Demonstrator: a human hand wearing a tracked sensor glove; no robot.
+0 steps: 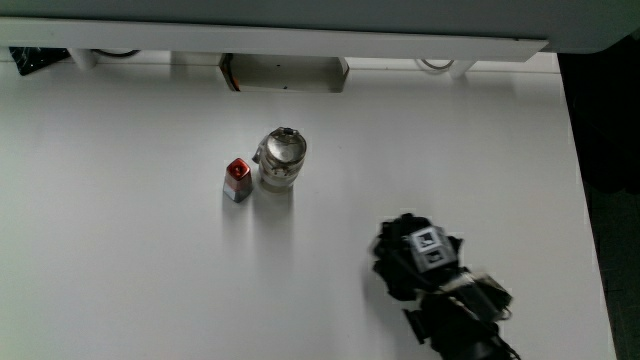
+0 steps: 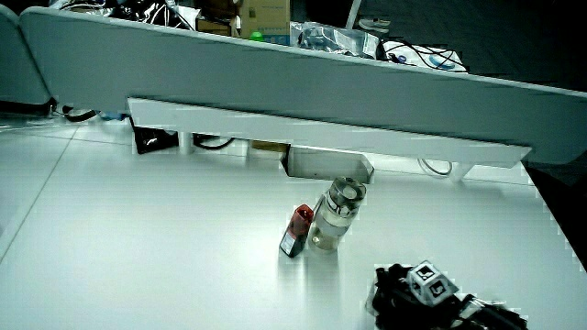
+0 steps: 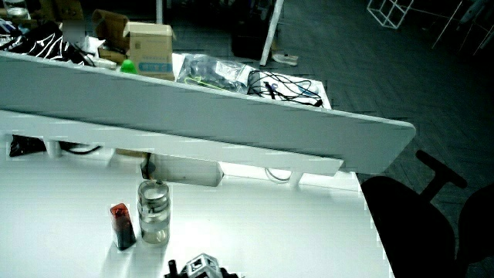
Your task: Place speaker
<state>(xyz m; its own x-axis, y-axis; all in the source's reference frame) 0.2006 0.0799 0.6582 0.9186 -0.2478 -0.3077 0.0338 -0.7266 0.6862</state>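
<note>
The gloved hand [image 1: 422,258] rests low on the white table [image 1: 120,250], with the patterned cube on its back facing up and the forearm reaching back toward the person. It is nearer to the person than the glass jar [image 1: 281,158]. A dark mass lies under the hand, and I cannot separate a speaker from the black glove. In both side views the hand [image 2: 417,293] [image 3: 202,269] shows only partly, at the table's near edge. No speaker shows anywhere else on the table.
A glass jar with a metal lid [image 2: 335,216] [image 3: 153,214] stands mid-table. A small red-topped container [image 1: 237,180] [image 2: 296,230] [image 3: 121,224] stands close beside it. A pale socket box [image 1: 285,73] sits under the low partition [image 2: 303,82]. A black chair [image 3: 409,224] stands off the table's side edge.
</note>
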